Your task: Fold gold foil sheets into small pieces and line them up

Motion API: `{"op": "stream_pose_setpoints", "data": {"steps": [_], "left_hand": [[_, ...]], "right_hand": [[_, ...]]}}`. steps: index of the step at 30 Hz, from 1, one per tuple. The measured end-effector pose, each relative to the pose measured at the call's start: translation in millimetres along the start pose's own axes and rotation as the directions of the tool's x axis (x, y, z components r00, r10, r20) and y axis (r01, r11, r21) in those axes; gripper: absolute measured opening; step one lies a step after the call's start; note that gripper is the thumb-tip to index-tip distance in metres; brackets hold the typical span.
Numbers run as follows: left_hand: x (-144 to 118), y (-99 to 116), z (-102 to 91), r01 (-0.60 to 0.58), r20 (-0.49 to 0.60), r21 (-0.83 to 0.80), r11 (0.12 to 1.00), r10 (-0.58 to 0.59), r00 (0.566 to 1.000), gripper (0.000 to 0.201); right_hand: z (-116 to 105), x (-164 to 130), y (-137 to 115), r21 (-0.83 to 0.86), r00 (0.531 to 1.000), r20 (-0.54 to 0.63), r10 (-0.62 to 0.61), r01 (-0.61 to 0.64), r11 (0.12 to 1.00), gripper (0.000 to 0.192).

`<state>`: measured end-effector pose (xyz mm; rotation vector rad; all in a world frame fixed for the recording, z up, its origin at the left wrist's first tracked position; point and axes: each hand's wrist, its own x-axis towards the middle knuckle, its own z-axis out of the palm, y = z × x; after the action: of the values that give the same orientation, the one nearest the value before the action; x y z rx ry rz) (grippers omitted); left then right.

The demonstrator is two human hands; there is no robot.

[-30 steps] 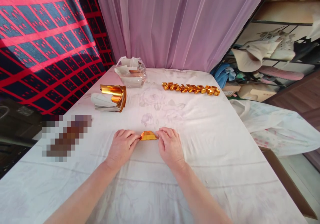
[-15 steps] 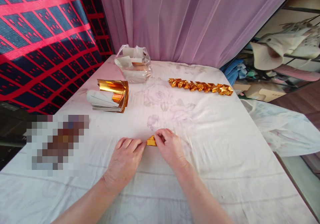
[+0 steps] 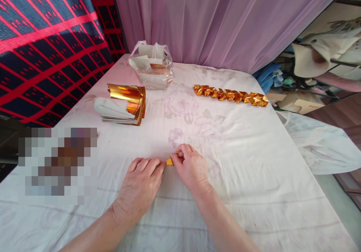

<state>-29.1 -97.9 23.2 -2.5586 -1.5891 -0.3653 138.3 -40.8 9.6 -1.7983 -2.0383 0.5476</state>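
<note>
A small piece of folded gold paper (image 3: 170, 161) lies on the white floral cloth (image 3: 231, 162) near the front middle. My left hand (image 3: 141, 182) rests flat on the cloth with its fingertips against the paper's left end. My right hand (image 3: 190, 167) covers most of the paper and pinches it, so only a small gold corner shows between the two hands.
A stack of gold-and-white paper sheets (image 3: 124, 105) with curled tops lies at the left. Behind it sits a clear plastic bag (image 3: 151, 66) of more paper. A row of folded gold pieces (image 3: 230, 95) lies at the back right. A pink curtain (image 3: 214, 19) hangs behind the table.
My right hand has slid left over the gold paper, closing the gap between the hands; less of the paper shows. The view has shifted slightly forward.
</note>
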Motion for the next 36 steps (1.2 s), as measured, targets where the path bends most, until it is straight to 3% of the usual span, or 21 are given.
{"op": "stream_pose_setpoints", "data": {"steps": [9,15,19,22,27,36], "left_hand": [[3,4,1.4,0.005,0.042,0.065,0.998,-0.008,0.999,0.02],[5,3,1.2,0.011,0.021,0.041,0.999,-0.012,1.0,0.023],[5,2,1.6,0.011,0.008,0.034,0.999,-0.012,1.0,0.024],[5,1,2.7,0.005,0.01,0.044,0.999,-0.005,1.0,0.023],[4,-1,4.5,0.001,-0.015,0.011,1.0,-0.001,1.0,0.022],[5,0,3.4,0.006,-0.008,-0.004,1.0,-0.006,1.0,0.02]], "right_hand": [[2,4,-1,-0.065,0.999,0.0,0.037,-0.037,0.997,0.007],[-2,-5,33,0.192,0.985,-0.159,-0.063,0.094,0.977,0.019],[-10,-18,51,0.221,0.962,-0.24,-0.134,0.189,0.957,0.023],[-15,-25,51,0.152,0.943,-0.232,-0.238,0.277,0.949,0.027],[-19,-29,45,-0.041,0.938,-0.119,-0.326,0.323,0.945,0.028],[-28,-41,62,-0.118,0.887,-0.09,-0.453,0.442,0.889,0.028]]}}
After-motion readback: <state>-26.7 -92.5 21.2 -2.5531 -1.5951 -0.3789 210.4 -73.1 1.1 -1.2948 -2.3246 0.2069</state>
